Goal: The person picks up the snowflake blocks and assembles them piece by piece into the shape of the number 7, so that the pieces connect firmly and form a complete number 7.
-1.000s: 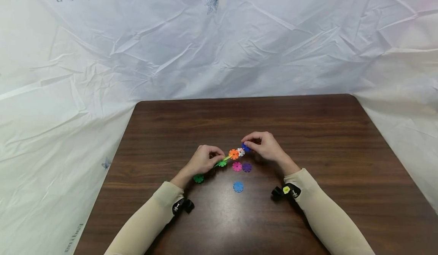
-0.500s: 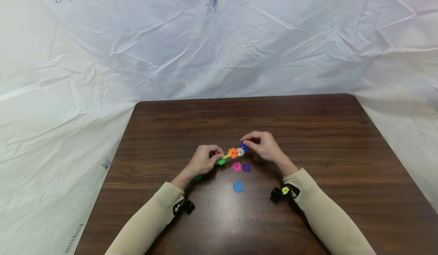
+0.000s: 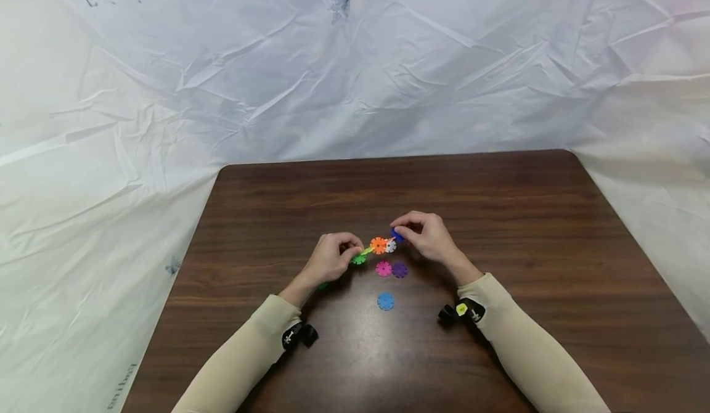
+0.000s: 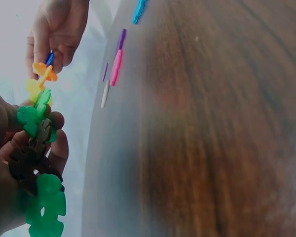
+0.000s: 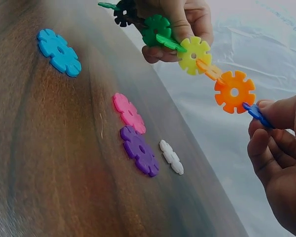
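Observation:
My left hand (image 3: 330, 257) pinches a chain of slotted plastic snowflake discs near a green disc (image 5: 156, 30). Towards the right the chain runs through a yellow disc (image 5: 193, 56) to an orange disc (image 5: 234, 92) at that end. Between thumb and fingers, my right hand (image 3: 429, 237) holds a blue disc (image 5: 258, 115); its edge meets the orange disc's rim, and how deep it sits in a slot I cannot tell. The left wrist view shows a dark disc (image 4: 27, 165) and another green disc (image 4: 47, 207) trailing behind my left fingers. The chain is held above the table.
On the brown wooden table (image 3: 499, 203) lie a pink disc (image 3: 383, 269), a purple disc (image 3: 399, 269), a white disc (image 5: 171, 157) and a light blue disc (image 3: 385, 301). A pale printed sheet (image 3: 355, 92) hangs behind the table.
The orange part of the chain has risen slightly in the head view. The dark green trailing disc has slipped mostly behind my left wrist. Both hands keep their pinch, shifting only a little.

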`<state>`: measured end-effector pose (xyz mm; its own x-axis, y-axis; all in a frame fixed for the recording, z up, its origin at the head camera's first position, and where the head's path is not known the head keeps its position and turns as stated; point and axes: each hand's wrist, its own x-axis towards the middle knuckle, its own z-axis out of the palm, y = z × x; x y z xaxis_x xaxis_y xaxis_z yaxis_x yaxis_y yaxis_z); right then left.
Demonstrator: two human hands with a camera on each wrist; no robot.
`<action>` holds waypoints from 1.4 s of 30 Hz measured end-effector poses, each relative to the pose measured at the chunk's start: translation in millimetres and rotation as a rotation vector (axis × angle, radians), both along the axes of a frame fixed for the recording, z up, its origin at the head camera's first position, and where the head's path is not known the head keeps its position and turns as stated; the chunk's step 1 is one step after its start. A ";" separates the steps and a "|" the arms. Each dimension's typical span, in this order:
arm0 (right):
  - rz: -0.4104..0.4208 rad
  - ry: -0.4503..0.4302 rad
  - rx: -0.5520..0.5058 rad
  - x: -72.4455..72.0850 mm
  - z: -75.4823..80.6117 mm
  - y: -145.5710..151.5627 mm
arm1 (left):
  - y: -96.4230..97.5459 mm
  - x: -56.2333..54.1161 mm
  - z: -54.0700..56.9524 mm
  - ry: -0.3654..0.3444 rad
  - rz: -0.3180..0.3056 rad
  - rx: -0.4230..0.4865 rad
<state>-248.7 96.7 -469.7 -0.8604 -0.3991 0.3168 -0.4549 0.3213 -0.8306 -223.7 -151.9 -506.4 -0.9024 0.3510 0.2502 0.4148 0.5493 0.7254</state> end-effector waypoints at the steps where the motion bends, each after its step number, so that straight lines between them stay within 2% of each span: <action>1: -0.005 0.002 0.001 0.4 0.0 -0.3 | 0.5 0.1 -0.3 0.000 0.004 -0.003; 12: -0.027 0.048 -0.013 2.5 -1.9 -4.6 | 0.4 1.4 -1.1 -0.052 0.045 -0.002; 16: -0.034 0.064 -0.013 2.0 -3.0 -6.3 | -0.5 1.1 -1.0 -0.044 0.046 0.011; 26: -0.039 0.035 -0.001 -3.0 0.6 -4.9 | 1.1 -1.9 -1.7 -0.074 0.052 0.023; 34: -0.025 -0.005 0.048 -6.4 2.8 -3.0 | 1.1 -2.7 2.3 -0.151 0.043 0.044; 42: -0.035 -0.026 0.043 -23.9 -22.8 2.4 | 6.4 -1.3 6.2 -0.227 0.067 0.069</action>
<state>-272.6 99.1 -492.5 -0.8818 -0.3815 0.2772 -0.4210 0.3719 -0.8273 -225.0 -145.4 -500.2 -0.9588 0.2777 0.0595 0.2011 0.5161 0.8326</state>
